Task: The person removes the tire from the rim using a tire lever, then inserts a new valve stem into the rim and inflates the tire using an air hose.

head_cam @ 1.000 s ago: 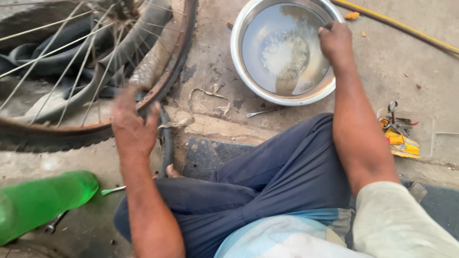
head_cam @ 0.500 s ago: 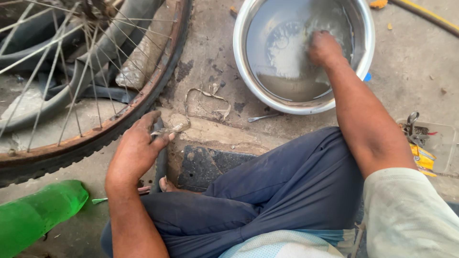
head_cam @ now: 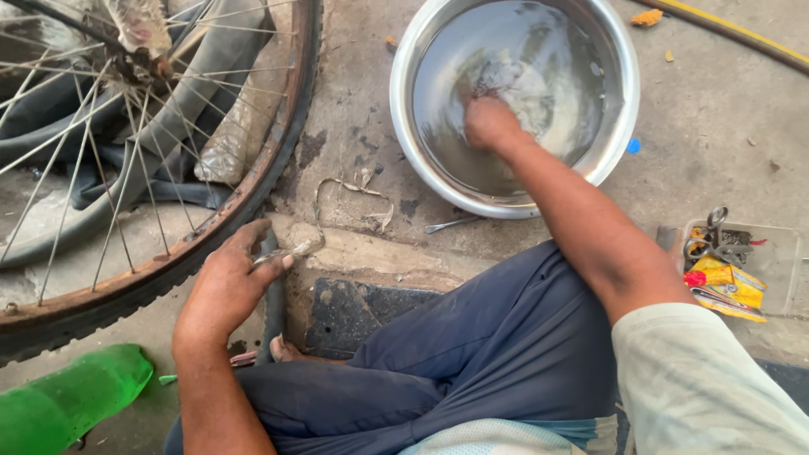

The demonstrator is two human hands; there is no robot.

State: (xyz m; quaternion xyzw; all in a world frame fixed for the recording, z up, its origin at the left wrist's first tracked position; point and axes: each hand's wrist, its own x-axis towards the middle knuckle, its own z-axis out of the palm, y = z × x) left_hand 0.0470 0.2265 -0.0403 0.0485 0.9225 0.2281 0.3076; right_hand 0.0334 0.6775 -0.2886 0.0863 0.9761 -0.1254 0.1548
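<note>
The steel basin (head_cam: 619,126) sits on the concrete floor (head_cam: 716,109) in the upper middle of the frame, partly filled with murky water. The right hand (head_cam: 489,125) is dipped into that water near the basin's centre, the forearm reaching over the near rim; the fingers are under the surface and whether they are curled or spread cannot be told.

Lower left of the basin, the left hand (head_cam: 226,286) rests at the edge of a raised concrete slab (head_cam: 371,253), its fingers (head_cam: 253,238) bent loosely around a small thin metal piece (head_cam: 286,252), which they pinch lightly. Just beside this hand lies the rusty rim of a bicycle wheel (head_cam: 253,202), filling the upper left of the frame with its spokes, with a slack black inner tube (head_cam: 160,135) draped through it.

A small metal tool (head_cam: 451,225) lies on the floor just below the basin. At the right edge a clear plastic tray (head_cam: 779,253) holds scissors and a yellow packet. A green plastic bottle (head_cam: 67,400) lies at lower left. The person's dark blue trousers (head_cam: 472,362) fill the lower middle.
</note>
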